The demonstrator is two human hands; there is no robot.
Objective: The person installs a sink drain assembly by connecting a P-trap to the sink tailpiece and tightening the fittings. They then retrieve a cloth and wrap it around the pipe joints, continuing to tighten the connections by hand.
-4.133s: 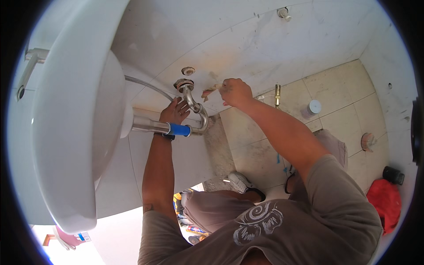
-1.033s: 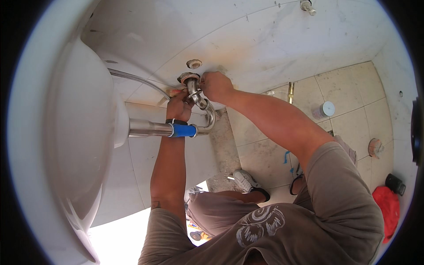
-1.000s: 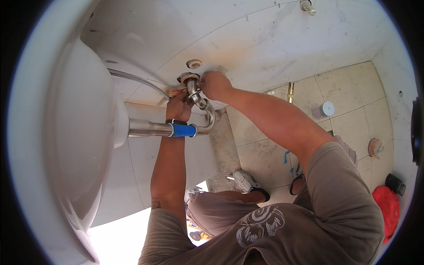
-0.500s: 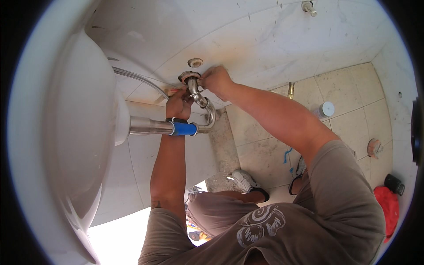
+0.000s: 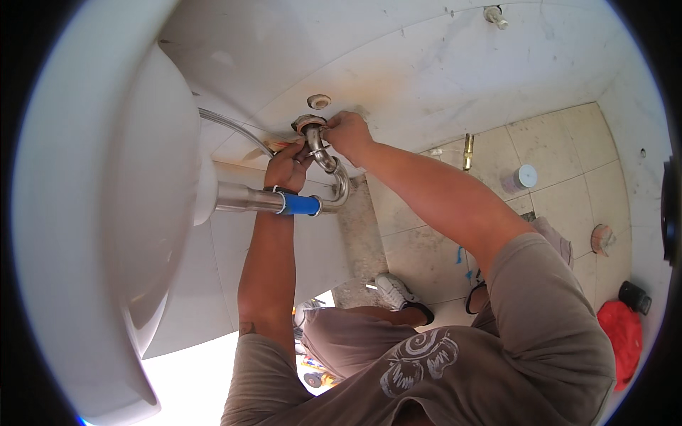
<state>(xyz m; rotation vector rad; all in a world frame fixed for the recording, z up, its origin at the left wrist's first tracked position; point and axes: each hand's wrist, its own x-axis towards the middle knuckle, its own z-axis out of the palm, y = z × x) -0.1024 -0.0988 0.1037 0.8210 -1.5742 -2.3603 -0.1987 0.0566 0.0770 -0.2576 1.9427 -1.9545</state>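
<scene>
A shiny metal drain pipe (image 5: 344,186) with a U-shaped bend runs from under a white washbasin (image 5: 153,177) into a rough hole in the tiled wall. A blue sleeve (image 5: 300,205) wraps its straight part. Around the pipe's wall end sits a reddish-brown ring (image 5: 307,121). My left hand (image 5: 285,170) is closed against the pipe's left side just below the wall hole, its forearm passing behind the blue sleeve. On the other side, my right hand (image 5: 348,137) pinches at the pipe's wall end; what lies between its fingertips is too small to make out.
Above the pipe is a second wall hole (image 5: 319,101). A braided hose (image 5: 234,126) hangs from the basin. On the tiled floor stand a brass fitting (image 5: 468,152), a white-lidded container (image 5: 524,177) and a round reddish-brown piece (image 5: 603,240). A red cloth (image 5: 619,341) lies at right.
The basin and pipe have shifted slightly rightward in view. Both hands remain at the pipe's wall end, and my right elbow has come slightly down, showing more of the brass fitting.
</scene>
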